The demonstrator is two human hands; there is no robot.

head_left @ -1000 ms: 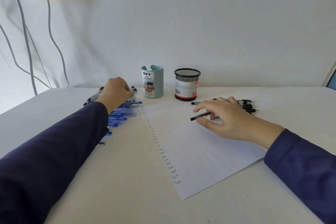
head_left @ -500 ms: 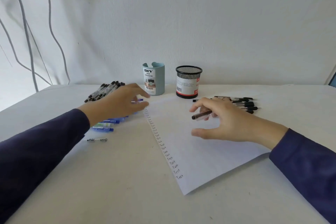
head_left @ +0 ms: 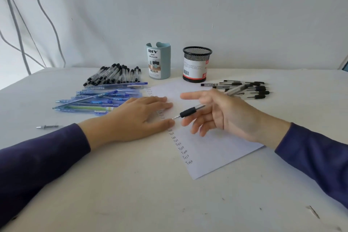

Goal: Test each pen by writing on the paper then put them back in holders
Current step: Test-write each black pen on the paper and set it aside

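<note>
A plain white wall rose behind the white table (head_left: 131, 194) in the head view. At twelve o'clock stood the pale blue desk organizer (head_left: 158, 60) and the black mesh pen cup (head_left: 197, 64), both seemingly empty. Your left hand (head_left: 135, 117) lay flat, fingers spread, holding nothing, pinning the left edge of the white sheet of paper (head_left: 212, 149) over its column of "Test" words. Your right hand (head_left: 216, 113) held the clear pen with the black rubber grip (head_left: 190, 112) loosely, fingers half open; the barrel crossed them and the nib pointed toward nine o'clock, just off your left thumb. You were between pickup and writing, I judge: next you needed to settle the pen into a writing grip and lower the nib to blank paper.
</note>
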